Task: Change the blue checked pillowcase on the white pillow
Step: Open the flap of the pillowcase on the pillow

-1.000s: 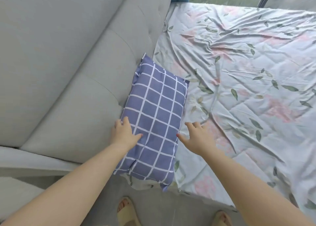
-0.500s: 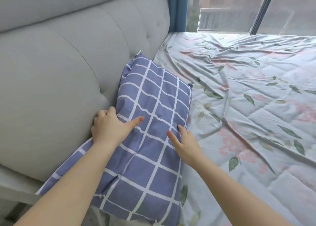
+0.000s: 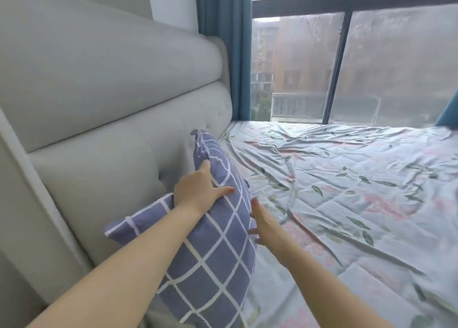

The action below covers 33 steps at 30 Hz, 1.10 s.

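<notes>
You are holding the blue checked pillow tipped up on its long edge. Its far corner is pointing up beside the headboard, and its near end is running down towards you at the bottom of the view. It is standing between the headboard on the left and the bedspread on the right. One corner is sticking out leftward under your left forearm, close against the headboard.

Your left hand is gripping the pillow's upper edge. The fingers are curling over the far side out of sight, and the thumb is lying stretched across the checked face. Your right hand is reaching in at the pillow's right edge, with the fingers straight and slightly apart and the thumb pointing up. The fingertips are meeting the fabric, though you cannot tell how firmly they are pressing.

The bedspread, pale with green leaves and pink flowers, is lying rumpled and stretching away to the right. Beyond it a blue curtain is hanging beside a dark-framed window, and buildings are showing through it.
</notes>
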Motion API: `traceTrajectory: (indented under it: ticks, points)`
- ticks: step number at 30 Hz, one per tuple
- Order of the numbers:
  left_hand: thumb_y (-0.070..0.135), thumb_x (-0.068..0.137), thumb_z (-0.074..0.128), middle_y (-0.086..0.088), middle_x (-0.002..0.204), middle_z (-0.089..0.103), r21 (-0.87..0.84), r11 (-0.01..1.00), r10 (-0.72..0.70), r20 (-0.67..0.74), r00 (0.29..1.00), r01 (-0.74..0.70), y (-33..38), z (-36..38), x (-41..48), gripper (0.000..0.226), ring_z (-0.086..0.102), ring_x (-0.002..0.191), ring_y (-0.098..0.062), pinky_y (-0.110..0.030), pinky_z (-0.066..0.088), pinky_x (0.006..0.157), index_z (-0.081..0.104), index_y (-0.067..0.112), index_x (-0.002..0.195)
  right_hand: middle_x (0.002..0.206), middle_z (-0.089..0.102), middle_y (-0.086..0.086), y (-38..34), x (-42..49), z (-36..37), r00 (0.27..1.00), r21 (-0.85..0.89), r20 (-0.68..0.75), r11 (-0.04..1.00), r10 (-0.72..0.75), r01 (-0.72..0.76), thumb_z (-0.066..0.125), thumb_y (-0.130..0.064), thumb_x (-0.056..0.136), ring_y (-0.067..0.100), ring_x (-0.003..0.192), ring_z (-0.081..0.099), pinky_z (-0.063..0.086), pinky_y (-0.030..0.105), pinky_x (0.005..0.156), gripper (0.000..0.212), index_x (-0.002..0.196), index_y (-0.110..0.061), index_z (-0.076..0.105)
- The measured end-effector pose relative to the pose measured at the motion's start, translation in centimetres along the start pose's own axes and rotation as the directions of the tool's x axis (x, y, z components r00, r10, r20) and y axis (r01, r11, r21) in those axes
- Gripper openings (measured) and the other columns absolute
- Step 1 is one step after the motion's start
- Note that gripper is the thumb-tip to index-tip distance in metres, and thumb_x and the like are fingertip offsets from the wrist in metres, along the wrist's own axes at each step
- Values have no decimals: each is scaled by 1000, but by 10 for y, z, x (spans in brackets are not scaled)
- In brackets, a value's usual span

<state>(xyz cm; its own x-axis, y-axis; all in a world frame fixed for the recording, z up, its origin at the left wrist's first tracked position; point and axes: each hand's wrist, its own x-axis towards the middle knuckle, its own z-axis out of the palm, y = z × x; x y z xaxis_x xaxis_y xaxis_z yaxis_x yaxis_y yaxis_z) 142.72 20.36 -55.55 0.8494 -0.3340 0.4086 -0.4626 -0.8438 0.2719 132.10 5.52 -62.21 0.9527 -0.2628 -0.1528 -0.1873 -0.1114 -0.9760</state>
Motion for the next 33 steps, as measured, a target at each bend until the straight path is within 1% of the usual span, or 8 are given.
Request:
traceTrajectory:
  ticks: [4, 9, 13, 19, 21, 24, 27, 33]
  points:
    - [75, 68, 69, 1, 67, 64, 163, 900, 429, -157, 890, -405, 36, 3, -44, 70, 64, 59, -23, -28, 42, 49, 45, 22, 108, 129, 54, 0, -19, -35, -26, 994, 295, -48, 952, 95, -77, 28, -83, 71, 34, 110, 63, 50, 50, 98, 78, 138, -44, 35]
    - [72, 63, 75, 2, 62, 59, 153, 781, 624, -211, 753, -605, 57, 18, -99, 65, 60, 54, -19, -25, 37, 45, 39, 25, 90, 107, 64, 2, 6, -71, -56, 971, 423, -144, 899, 191, -114, 27, -86, 76, 37, 98, 69, 57, 49, 83, 56, 100, -42, 52]
    - [69, 86, 52, 2, 91, 62, -74, 932, 362, 150, 920, -355, 81, 3, -117, 47, 61, 88, -24, -33, 46, 70, 46, 22, 89, 122, 65, 10, 19, -85, -71, 943, 400, -232, 907, 237, -129, 41, -105, 39, 34, 99, 69, 58, 44, 67, 121, 134, -30, 51]
    - [62, 96, 41, 0, 99, 72, -521, 837, 273, 663, 697, 168, 81, -29, -123, 53, 68, 90, -14, -30, 54, 78, 63, 14, 102, 97, 63, 13, 22, -107, -94, 814, 365, -511, 927, 278, -87, 53, -98, 44, 26, 68, 65, 54, 37, 46, 134, 147, -15, 29]
    - [74, 89, 33, 4, 107, 67, -484, 824, 154, 691, 707, 294, 57, -22, -128, 65, 62, 92, -12, -26, 45, 74, 60, 18, 109, 75, 59, 13, 31, -113, -103, 792, 295, -564, 953, 232, -69, 56, -94, 52, 17, 51, 56, 47, 27, 46, 134, 151, -10, 20]
    - [87, 76, 22, 1, 108, 56, -356, 806, -103, 703, 704, 474, 15, 14, -156, 76, 54, 97, -17, -33, 39, 76, 51, 24, 107, 108, 57, 10, 55, -116, -114, 776, 251, -597, 966, 203, -60, 59, -99, 33, 20, 86, 58, 50, 37, 75, 153, 152, -13, 18]
    - [92, 71, 24, -7, 132, 58, -286, 693, -268, 750, 604, 662, -7, 49, -189, 103, 55, 120, -26, -34, 44, 97, 53, 18, 136, 147, 43, 8, 60, -130, -111, 783, 209, -601, 977, 160, -39, 63, -87, 57, 30, 127, 49, 44, 45, 102, 132, 156, -18, 9]
    - [106, 45, 9, -1, 106, 73, -389, 665, -204, 726, 657, 637, 3, 86, -180, 114, 62, 107, -21, -32, 39, 90, 70, 23, 95, 153, 38, 17, 98, -118, -127, 741, 195, -652, 980, 160, -39, 53, -80, 76, 34, 135, 41, 36, 38, 103, 112, 153, -6, 19]
